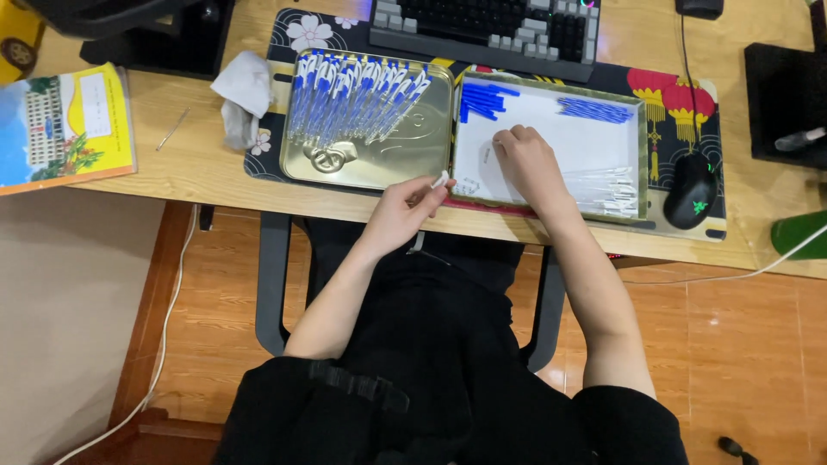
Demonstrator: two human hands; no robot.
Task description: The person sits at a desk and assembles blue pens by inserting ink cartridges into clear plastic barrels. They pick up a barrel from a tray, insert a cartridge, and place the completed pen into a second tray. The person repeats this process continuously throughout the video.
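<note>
On the left of the desk mat sits a gold metal tray (pixel 379 168), and across its upper half lies a fan of finished pens with blue caps (pixel 357 99), their long axes running from the far edge toward the person, tilted slightly to the right. The left hand (pixel 401 211) hovers at the near right corner of this tray, its fingers pinched narrowly on a small clear white pen part (pixel 441 180), whose tip points up and right toward the gap between the two trays. Just beside it to the right stands a white-lined tray (pixel 642 155); the right hand (pixel 527 159) rests inside it, fingers curled down on the white liner near the left side, though whether it grips anything there I cannot tell. Loose blue caps (pixel 484 99) lie just beyond that hand, blue refills (pixel 594 109) farther right, and clear barrels (pixel 603 189) at its wrist side, all nearer the right hand than the left
</note>
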